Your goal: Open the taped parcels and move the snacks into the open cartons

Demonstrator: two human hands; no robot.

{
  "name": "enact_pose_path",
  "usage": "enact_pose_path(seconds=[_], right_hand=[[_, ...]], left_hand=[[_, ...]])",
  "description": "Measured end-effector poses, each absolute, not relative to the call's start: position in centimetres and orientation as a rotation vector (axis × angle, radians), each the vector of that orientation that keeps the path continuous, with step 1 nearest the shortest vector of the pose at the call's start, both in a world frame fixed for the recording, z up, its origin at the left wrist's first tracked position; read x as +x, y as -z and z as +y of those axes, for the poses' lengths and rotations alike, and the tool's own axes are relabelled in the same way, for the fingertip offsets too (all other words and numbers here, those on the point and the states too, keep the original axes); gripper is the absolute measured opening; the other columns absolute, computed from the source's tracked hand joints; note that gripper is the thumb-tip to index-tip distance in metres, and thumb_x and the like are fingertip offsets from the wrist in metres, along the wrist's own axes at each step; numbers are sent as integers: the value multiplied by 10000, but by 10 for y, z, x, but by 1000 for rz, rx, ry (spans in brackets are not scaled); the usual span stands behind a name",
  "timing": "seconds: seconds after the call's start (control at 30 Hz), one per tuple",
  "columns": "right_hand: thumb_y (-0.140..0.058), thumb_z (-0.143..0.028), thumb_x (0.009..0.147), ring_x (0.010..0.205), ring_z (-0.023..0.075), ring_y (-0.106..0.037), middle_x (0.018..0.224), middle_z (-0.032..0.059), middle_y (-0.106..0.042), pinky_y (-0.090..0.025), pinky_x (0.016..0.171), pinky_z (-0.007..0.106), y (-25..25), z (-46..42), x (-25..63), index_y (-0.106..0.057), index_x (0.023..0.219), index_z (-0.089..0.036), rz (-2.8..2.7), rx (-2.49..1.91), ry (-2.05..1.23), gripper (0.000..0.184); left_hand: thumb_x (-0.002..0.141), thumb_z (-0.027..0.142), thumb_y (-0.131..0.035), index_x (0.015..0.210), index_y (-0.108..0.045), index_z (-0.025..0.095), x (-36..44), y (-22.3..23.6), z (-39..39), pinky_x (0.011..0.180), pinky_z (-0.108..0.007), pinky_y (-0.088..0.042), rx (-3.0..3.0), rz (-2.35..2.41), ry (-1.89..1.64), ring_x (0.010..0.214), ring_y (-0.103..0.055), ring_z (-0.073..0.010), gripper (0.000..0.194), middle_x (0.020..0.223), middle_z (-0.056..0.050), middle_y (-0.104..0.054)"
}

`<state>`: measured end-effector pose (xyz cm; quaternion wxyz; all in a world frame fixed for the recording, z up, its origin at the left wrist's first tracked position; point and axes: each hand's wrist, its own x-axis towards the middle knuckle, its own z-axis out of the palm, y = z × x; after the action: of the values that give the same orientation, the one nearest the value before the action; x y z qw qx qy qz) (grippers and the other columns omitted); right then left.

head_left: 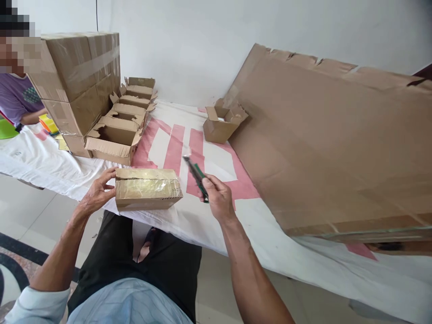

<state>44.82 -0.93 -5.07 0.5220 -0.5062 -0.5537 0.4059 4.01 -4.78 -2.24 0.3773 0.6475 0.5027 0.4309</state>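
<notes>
A small cardboard box [148, 189] with clear tape over its top lies at the near edge of the cloth-covered table. Against its left end is my left hand [100, 191], thumb and fingers gripping that side. My right hand [218, 195] is closed around a green and black box cutter [196, 173], held to the right of the box and apart from it. The cutter's tip points up and to the left. Some of the right fingers are hidden behind the handle.
Stacked taped cartons [77, 85] stand at the left, beside a row of opened boxes [116, 135]. Farther back sits a small open box [222, 123], touching a large cardboard sheet [330, 148] on the right. Another person [20, 96] in purple is behind the stack.
</notes>
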Motion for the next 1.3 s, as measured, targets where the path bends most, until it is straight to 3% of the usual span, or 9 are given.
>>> enact_pose_path(seconds=[0.17,0.3,0.5,0.67,0.8,0.9,1.0,1.1,1.3], right_hand=[[-836,-597,957,611,152,-550,759,-7,-690,-487,582,305,-17,-11,400,-845,1144,-216,-1691,-990,-1162,424],[-825,-522,963,679,153,-588,863,23,-765,-483,626,299,-44,0,374,-875,1043,-212,-1906,-906,-1112,325],[-842,-650,948,571,138,-545,721,-6,-687,-423,525,278,-45,5,368,-887,1051,-214,-1861,-904,-1244,450],[-866,-789,891,533,110,-525,728,0,-689,-398,492,261,-33,-3,377,-881,1053,-197,-1711,-928,-1386,614],[-860,-755,918,521,113,-517,629,-31,-618,-397,498,259,-33,-9,378,-887,1058,-194,-1766,-904,-1396,579],[-862,-709,933,520,110,-532,687,-7,-689,-423,500,264,-35,-12,373,-882,1024,-193,-1798,-876,-1394,525],[-866,-685,933,535,103,-559,861,46,-796,-436,494,267,-35,-13,370,-874,972,-195,-1808,-835,-1389,492],[-864,-697,930,525,99,-542,877,56,-816,-422,479,264,-32,-13,372,-870,964,-199,-1788,-824,-1413,499],[-893,-717,900,490,91,-498,795,44,-800,-386,450,252,-36,-13,383,-870,1011,-193,-1667,-846,-1512,536]], left_hand=[[885,529,-931,1369,-873,302,41,29,-47,1067,-475,-686,1664,1283,-1119,1623,-567,-429,538,1761,-157,-579],[869,524,-925,1363,-876,310,40,33,-48,1042,-467,-691,1672,1286,-1129,1605,-584,-431,541,1745,-148,-595],[882,505,-881,1301,-879,294,41,38,-46,988,-460,-695,1675,1308,-1157,1586,-601,-424,470,1730,-150,-615],[959,602,-808,1155,-870,245,40,18,-44,984,-463,-658,1670,1419,-1414,1412,-713,-384,412,1478,-165,-778],[934,639,-867,1322,-853,245,48,-20,-52,901,-417,-645,1755,1246,-1319,1085,-807,-300,553,1211,-116,-855],[859,610,-950,1281,-879,230,59,-42,-57,779,-375,-624,1818,1192,-1193,873,-781,-251,572,1008,-75,-853],[920,591,-894,995,-901,222,69,-52,-57,763,-368,-606,1847,1229,-1174,813,-752,-238,377,890,-61,-836],[928,560,-877,810,-844,209,72,-56,-56,699,-345,-581,1843,1274,-1183,720,-699,-210,372,754,-44,-780],[896,558,-876,866,-852,212,31,-55,-71,608,-319,-590,1720,1458,-1338,627,-679,-191,348,696,-30,-755]])
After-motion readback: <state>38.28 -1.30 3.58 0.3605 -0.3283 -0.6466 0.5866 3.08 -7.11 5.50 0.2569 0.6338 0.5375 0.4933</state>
